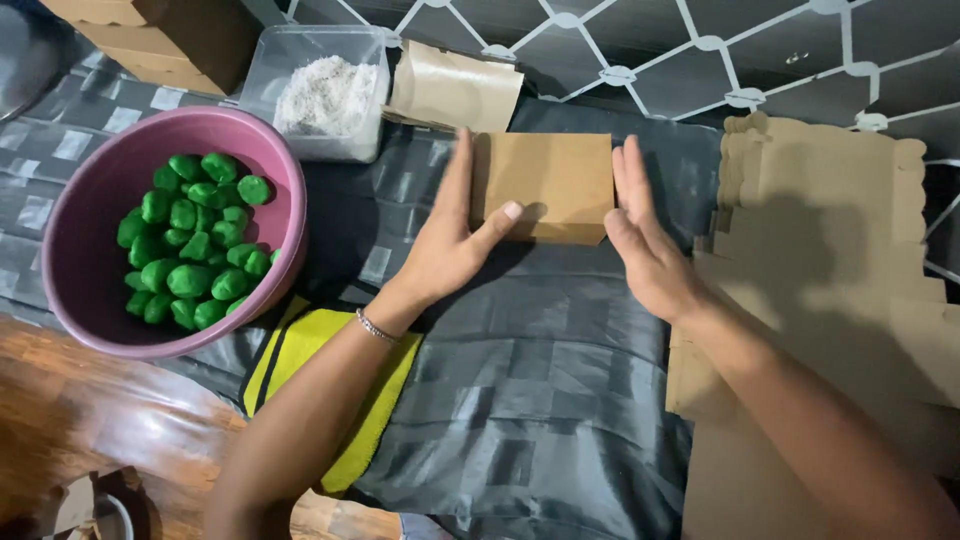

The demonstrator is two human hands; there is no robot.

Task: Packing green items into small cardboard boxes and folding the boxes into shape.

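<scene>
Head view shows a small brown cardboard box (545, 185) lying closed on a dark grey cloth (540, 380) that covers the surface, its long axis running left to right, its far edge toward the patterned wall. The box sits between the two hands. The left hand (450, 245) lies flat against its left end, fingers stretched forward, thumb reaching across the near left corner and touching it. The right hand (645, 240) stands on edge just beside the right end, fingers straight and together; whether it touches the box I cannot tell. Neither grip closes around the box. Left of it, a pink bowl (75, 270) holds green balls (190, 240); flat cardboard sheets (830, 230) lie to the right.
</scene>
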